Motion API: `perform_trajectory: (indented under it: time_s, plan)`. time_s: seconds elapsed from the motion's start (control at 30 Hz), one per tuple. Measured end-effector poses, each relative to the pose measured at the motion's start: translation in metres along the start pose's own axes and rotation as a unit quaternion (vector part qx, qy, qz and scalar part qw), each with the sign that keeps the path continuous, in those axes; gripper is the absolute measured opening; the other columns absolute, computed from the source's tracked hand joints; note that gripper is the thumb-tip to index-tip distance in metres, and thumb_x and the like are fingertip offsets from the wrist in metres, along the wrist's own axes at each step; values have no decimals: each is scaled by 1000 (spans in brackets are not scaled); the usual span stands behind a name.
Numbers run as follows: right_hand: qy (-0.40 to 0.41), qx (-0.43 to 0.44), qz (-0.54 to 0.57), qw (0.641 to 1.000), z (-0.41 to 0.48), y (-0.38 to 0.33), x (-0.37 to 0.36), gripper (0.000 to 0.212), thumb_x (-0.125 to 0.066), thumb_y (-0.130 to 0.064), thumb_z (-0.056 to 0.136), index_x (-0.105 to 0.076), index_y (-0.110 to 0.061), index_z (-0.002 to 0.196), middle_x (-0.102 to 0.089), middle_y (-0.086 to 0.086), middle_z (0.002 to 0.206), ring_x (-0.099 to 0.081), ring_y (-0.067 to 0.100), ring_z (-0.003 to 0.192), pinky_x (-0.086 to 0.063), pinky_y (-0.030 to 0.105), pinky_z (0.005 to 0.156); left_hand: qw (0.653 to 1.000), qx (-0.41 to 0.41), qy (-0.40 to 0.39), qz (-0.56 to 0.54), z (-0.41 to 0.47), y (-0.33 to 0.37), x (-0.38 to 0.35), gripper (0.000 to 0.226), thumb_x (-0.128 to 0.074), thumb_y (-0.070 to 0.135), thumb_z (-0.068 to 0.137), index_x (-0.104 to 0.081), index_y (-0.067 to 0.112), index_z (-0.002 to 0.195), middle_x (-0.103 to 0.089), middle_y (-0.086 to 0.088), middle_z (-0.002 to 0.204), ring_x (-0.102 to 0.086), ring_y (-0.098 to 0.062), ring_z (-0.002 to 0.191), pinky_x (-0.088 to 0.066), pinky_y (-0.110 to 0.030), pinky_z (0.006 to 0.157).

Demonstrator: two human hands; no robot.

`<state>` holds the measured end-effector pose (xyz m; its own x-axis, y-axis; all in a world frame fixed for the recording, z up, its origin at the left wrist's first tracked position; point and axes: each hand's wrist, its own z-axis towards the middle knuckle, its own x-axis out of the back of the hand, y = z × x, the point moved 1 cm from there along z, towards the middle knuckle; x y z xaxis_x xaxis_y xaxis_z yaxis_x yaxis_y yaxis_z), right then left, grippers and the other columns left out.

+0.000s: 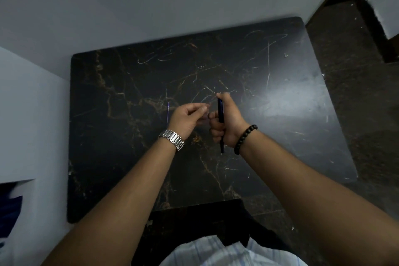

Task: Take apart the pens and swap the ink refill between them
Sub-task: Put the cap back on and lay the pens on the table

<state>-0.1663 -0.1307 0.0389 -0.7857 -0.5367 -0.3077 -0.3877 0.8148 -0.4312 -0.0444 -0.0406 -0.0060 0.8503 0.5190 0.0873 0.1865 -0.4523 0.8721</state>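
My right hand (226, 123) is closed around a dark pen barrel (220, 112) that stands almost upright; its lower end sticks out below the fist. My left hand (187, 117), with a metal watch on the wrist, sits just to the left of it, fingertips pinched together near the barrel. Whatever small part they pinch is too blurred to make out. A thin blue ink refill (168, 112) lies on the dark marble table (129, 157), just left of my left hand.
The table stands against a white wall at the back and on the left. Dark floor runs along the right side, with a dark cabinet (367, 28) at the far right. A dark chair edge (194, 211) sits at the table's near side.
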Motion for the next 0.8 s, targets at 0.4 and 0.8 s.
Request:
perform_trajectory:
  time_s: [0.4,0.8]
  plan:
    - [36,54,19,998,19,1,3,40,-46,-50,99,-50,-18,76,-44,1,62,-39,17,53,-35,32,54,917,95,251,296,9,-53,73,20,-84,33,76,-68,22,76,-74,0,72,-72,-21,68,-63,-38,70]
    - [192,153,-175,953,54,10,17,21,-82,-8,78,-76,-14,97,-75,2,95,-70,17,88,-59,32,80,876,185,185,406,33,-33,78,24,-80,37,75,-80,13,80,-78,-8,80,-75,-24,80,-62,-36,77]
